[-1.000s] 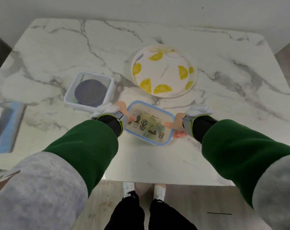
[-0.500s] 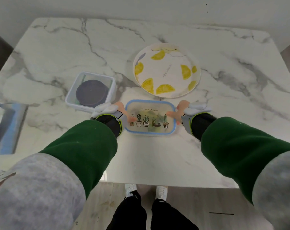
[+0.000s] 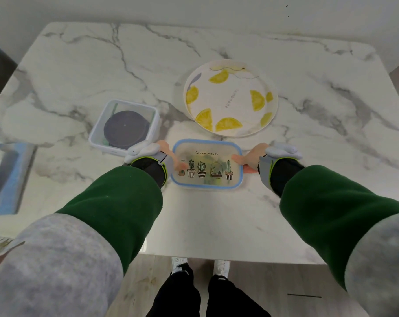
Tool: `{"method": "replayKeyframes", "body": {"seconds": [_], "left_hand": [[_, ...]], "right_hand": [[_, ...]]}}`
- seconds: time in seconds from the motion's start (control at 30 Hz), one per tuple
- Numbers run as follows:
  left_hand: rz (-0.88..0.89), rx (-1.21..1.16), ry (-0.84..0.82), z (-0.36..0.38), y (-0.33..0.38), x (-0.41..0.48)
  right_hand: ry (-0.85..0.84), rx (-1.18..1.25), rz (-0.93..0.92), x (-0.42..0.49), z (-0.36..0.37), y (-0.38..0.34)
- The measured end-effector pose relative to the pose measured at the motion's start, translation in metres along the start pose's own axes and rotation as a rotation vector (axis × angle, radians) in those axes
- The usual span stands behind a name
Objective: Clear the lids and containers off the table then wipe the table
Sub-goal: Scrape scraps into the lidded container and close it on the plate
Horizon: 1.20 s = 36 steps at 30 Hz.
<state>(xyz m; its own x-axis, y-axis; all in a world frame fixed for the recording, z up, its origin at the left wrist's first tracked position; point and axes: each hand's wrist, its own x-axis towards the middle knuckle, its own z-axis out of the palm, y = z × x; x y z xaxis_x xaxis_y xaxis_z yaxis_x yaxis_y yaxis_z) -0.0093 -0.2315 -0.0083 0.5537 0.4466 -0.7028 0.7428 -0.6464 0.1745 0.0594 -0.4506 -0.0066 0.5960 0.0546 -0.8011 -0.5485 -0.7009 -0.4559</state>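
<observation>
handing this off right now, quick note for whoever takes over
Left hand and right hand: each has a grip on one short end of the cactus-print lid, low over the marble table.
Square container, dark disc inside, sits left of the lid; lemon plate behind it.
Done: nothing visibly cleared.
Left: remove lid, container and plate, then wipe the table. No cloth in view.

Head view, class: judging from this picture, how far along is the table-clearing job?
Done: nothing visibly. In hand: the left hand and right hand grip the ends of the cactus-print lid. Left: the square container and lemon plate sit on the marble table; no wiping yet.
</observation>
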Motion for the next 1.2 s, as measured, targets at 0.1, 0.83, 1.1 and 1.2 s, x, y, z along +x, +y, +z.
{"method": "replayKeyframes", "body": {"seconds": [0.1, 0.83, 1.1, 1.2], "left_hand": [[0.023, -0.005, -0.021, 0.0, -0.002, -0.001], [0.31, -0.312, 0.096, -0.063, 0.017, -0.015], [0.423, -0.504, 0.088, -0.075, 0.051, -0.002], [0.428, -0.533, 0.092, -0.079, 0.07, 0.01]], "right_hand": [[0.032, -0.078, -0.072, 0.001, 0.001, 0.005], [0.325, 0.038, -0.251, -0.024, 0.006, -0.062], [0.357, 0.096, -0.264, -0.002, -0.017, -0.083], [0.36, 0.06, -0.254, 0.016, -0.036, -0.092]]}}
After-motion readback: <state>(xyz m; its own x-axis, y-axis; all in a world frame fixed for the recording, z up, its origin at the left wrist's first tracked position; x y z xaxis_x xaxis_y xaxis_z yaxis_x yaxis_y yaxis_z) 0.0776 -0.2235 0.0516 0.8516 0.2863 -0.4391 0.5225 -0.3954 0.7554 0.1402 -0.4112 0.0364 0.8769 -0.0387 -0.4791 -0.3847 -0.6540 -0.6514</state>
